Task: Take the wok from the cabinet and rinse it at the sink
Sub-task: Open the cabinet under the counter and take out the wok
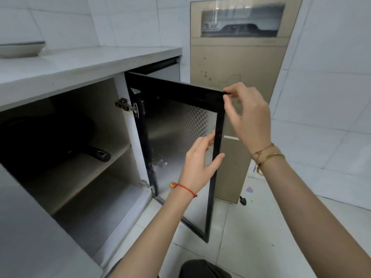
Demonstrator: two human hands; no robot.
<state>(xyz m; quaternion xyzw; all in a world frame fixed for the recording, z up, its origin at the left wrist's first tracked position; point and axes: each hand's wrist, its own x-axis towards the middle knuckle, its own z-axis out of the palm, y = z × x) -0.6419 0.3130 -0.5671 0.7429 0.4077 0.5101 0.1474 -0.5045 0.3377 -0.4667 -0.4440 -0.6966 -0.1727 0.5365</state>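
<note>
- Landmark: the cabinet door point(178, 125), black frame with a patterned glass panel, hinged on its left edge and standing swung out from the cabinet point(66, 149) so the opening is exposed.
- Right hand point(248, 117) is at the door's top free corner. Thumb and forefinger pinch the frame edge there; the other fingers are loosely curled behind it. Likely reason: the far corner gives the most leverage over the swing.
- Left hand point(200, 163) is lower on the same free edge, about mid-height. Fingers reach onto the inner face of the glass and the thumb lies across the frame's outer side, a light clasp rather than a full fist. Judged purpose: to steady the panel while the upper hand guides it.
- Wok point(46, 135): left of the door, inside the cabinet on the upper shelf point(84, 167). It reads as a dark mass in shadow; only its black handle point(98, 154) is clear, pointing out toward the opening, which suits a grab by the handle.
- Neither hand touches the wok. Step in hand, by my reading: getting the door fully out of the way. Retrieval and rinsing not yet begun.
- No sink in view.
- Right of the door, just behind it: a tall gold-coloured appliance point(236, 63) on the floor. The door may meet it if swung wider.
- Above the door: a white countertop point(84, 61), with a shallow dish point(21, 49) at its far left.
</note>
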